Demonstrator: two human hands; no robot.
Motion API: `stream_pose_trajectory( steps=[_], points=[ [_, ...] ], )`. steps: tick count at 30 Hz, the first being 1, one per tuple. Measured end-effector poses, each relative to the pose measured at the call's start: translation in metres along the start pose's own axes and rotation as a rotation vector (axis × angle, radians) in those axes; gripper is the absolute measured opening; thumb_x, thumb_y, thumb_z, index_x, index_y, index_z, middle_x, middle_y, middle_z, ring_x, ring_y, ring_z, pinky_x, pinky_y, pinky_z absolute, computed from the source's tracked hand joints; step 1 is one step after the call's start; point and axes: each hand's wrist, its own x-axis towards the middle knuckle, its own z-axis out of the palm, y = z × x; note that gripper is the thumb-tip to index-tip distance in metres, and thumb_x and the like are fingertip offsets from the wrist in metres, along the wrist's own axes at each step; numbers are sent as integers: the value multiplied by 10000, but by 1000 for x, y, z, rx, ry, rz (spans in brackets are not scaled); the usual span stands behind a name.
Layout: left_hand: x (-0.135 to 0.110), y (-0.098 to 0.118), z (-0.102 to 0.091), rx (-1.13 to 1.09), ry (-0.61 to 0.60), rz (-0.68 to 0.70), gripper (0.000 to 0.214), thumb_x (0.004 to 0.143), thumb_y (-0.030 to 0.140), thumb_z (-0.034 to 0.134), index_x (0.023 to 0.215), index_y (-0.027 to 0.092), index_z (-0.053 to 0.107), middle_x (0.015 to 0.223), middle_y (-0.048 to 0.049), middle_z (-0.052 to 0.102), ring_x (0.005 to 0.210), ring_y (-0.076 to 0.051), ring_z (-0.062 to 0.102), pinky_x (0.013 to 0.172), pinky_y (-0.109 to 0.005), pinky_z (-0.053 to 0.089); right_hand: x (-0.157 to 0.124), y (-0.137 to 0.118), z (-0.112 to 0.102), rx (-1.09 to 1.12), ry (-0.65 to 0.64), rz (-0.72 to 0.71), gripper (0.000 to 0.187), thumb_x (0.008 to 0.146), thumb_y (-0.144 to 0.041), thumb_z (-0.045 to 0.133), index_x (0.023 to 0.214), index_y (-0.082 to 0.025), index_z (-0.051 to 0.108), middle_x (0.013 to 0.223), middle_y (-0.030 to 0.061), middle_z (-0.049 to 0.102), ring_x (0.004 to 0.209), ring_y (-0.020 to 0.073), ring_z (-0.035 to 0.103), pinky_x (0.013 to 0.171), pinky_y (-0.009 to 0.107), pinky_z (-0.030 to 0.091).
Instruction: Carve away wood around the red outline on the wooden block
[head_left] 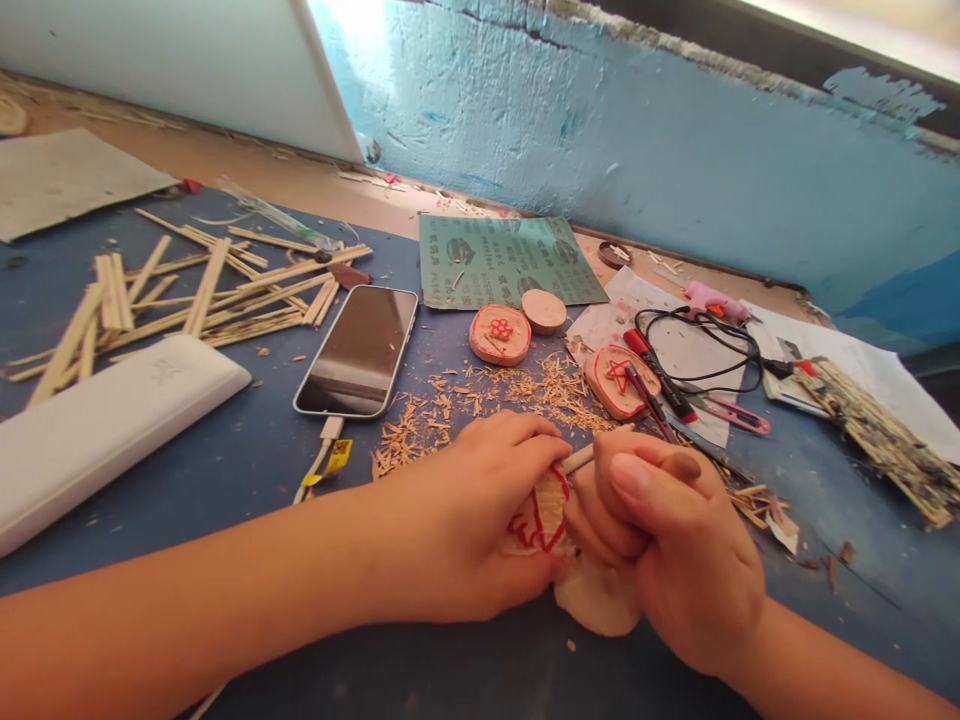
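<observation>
1. Taking the red-lined wooden piece (551, 512) between the hands as the clock's centre, a white power bank (112, 430) lies at nine o'clock on the blue surface (450, 675), with loose wooden sticks (210, 300) towards ten.
2. A phone (358, 350), cable plugged in, lies nearer at ten o'clock.
3. The left hand (491, 510) comes in from nine o'clock, curled round the red-lined wooden piece and gripping it near the surface.
4. Between eleven and twelve sits a flower-marked disc (499, 345), with pale shavings (551, 385) scattered between it and the hands.
5. A pale round piece (600, 598) shows at five o'clock, partly under the right hand.
6. At one o'clock rests a star-marked disc (609, 385).
7. The right hand (671, 550), between three and four o'clock, is closed in a fist round a handle (681, 466), its brown end showing by the thumb; the working tip is hidden.
8. The step in hand appears to be carving the marked face. The next move would call for a firm left-hand hold, controlled right-hand pressure along the red line, and left fingers outside the tip's path.
</observation>
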Motion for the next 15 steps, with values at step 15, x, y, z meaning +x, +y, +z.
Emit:
stream_pose_trajectory(
  steps=[15],
  points=[
    [-1,23,7,158,14,-288,465,660,375,795,1045,178,623,1114,-100,504,1098,-357,547,890,-554,554,-12,3,-4,92,-16,18,478,1030,-317,588,625,-210,357,540,-84,237,458,73,188,443,225,218]
  ],
)
